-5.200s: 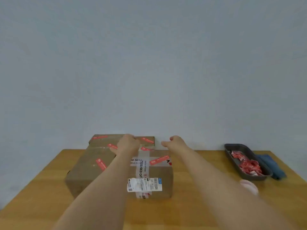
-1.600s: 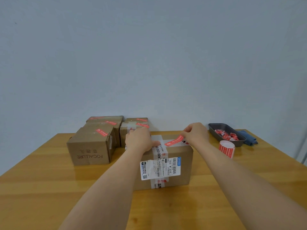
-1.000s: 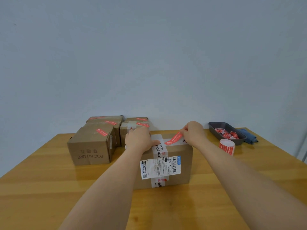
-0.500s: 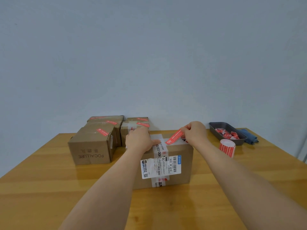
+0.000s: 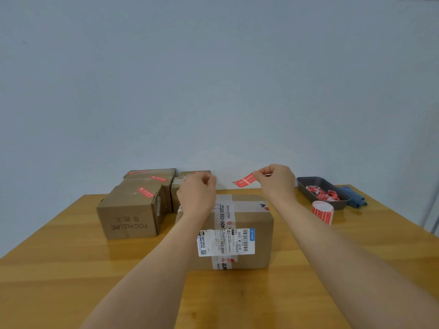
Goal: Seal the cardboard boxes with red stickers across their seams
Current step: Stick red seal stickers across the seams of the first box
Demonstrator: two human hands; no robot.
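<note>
A taped cardboard box (image 5: pixel 249 214) with a white shipping label on its front stands in the middle of the wooden table. My right hand (image 5: pixel 278 184) pinches one end of a red sticker (image 5: pixel 244 182) and holds it in the air above the box's far edge, clear of the cardboard. My left hand (image 5: pixel 197 195) hovers over the box's far left corner with its back to me and its fingers loosely curled; I see nothing in it. A roll of red stickers (image 5: pixel 322 212) stands upright to the right of the box.
Several stickered boxes stand at the back left, the nearest printed FOCALLURE (image 5: pixel 130 217). A dark tray (image 5: pixel 306 188) with crumpled red scraps and a blue cloth (image 5: pixel 355 198) lie at the back right. Bare table (image 5: pixel 71 269) spreads in front.
My right hand has peeled the red sticker off the box top and lifted it into the air. My left hand has risen from the box top where it was pressing.
</note>
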